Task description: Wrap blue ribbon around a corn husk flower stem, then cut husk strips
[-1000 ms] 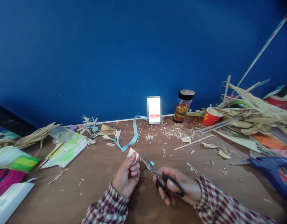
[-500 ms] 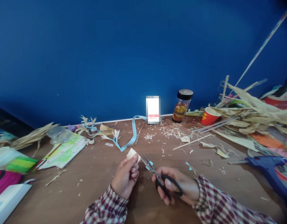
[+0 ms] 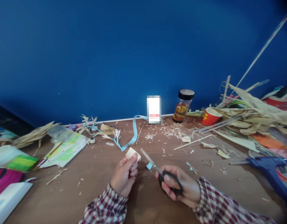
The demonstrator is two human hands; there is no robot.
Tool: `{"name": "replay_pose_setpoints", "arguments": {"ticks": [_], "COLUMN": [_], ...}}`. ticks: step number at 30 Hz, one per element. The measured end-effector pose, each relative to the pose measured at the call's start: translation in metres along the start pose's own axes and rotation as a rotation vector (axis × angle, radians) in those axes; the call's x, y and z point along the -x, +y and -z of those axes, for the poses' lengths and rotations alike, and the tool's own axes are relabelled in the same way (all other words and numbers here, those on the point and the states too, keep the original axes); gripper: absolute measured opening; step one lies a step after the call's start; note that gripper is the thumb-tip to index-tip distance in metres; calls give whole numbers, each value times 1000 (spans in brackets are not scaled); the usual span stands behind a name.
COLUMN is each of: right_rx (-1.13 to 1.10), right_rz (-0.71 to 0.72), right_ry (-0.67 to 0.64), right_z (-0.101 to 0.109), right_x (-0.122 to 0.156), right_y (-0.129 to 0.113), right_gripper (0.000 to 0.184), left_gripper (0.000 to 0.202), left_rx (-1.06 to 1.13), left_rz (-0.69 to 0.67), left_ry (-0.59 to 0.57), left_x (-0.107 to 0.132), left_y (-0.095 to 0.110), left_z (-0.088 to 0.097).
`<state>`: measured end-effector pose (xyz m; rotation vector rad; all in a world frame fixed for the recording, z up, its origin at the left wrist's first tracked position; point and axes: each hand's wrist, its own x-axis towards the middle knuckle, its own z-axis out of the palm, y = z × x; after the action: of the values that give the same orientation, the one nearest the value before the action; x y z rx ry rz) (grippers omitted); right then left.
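Observation:
Between thumb and fingers, my left hand [image 3: 125,174] pinches a small cream-coloured piece [image 3: 131,153], perhaps corn husk. My right hand [image 3: 181,183] grips black-handled scissors [image 3: 170,182], thumb and fingers in the loops. The blades look closed or nearly so, are slightly blurred, and point up-left toward the cream piece without touching it. Under the blades lies a small light-blue scrap [image 3: 149,165]. Just beyond my left hand, a light-blue ribbon [image 3: 134,132] runs back from a sprig with white bud-like tips [image 3: 117,134].
Dried husks [image 3: 241,115] are heaped at the right, beside a red paper cup [image 3: 211,116] and a blue glue gun [image 3: 267,165]. A lidded jar [image 3: 183,105] stands near the blue wall. Trimmings [image 3: 176,132] litter the table. Green-white packets [image 3: 66,151] lie at the left.
The scissor blades, spread apart before, have come together. My right hand has shifted slightly right and its fingers have drawn in. The left hand keeps its pinch, nearly still.

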<state>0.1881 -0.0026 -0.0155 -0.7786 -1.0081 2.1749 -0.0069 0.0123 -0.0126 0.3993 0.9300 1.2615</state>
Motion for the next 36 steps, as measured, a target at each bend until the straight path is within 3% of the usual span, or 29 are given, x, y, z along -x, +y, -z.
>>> {"name": "replay_pose_setpoints", "arguments": {"ticks": [2,4,9,12,15,20,22,24,30,33,36], "right_rx": [46,229,1131,1544,1707,1885,1933,1891,1395,1260,1205], "right_rz": [73,112,174,147,71,-42,28,142,559,629,623], "right_ry": [65,160,448,435,372,541,554,540,449,358,348], "right_z": [4,10,21,21,18,17,17,15,-7,-17,-20], "right_x": [1,2,8,13,16,14,13,12,10,9,7], "right_y": [-7,-16,-39,-51,-58,-57,-54,-49,-18,-7,-4], "right_gripper": [40,40,38,44,53,20,10,12,19,24,25], "left_gripper": [23,24,23,22,20,21,23,25,26,27,26], "left_rx": [5,16,-8,-21,-39,-83,-104,-139,-334,-396,-418], "left_rz": [-7,-19,-24,-26,-32,-26,-22,-21,-7,5,10], "left_ry": [29,49,49,46,33,44,54,56,12,-59,-91], "left_x": [-1,-1,0,2,5,6,5,6,17,21,22], "left_y": [1,1,-2,-3,-3,-7,-8,-11,-26,-33,-35], "left_z": [0,0,-1,-3,-3,-3,-5,-7,-15,-17,-16]}}
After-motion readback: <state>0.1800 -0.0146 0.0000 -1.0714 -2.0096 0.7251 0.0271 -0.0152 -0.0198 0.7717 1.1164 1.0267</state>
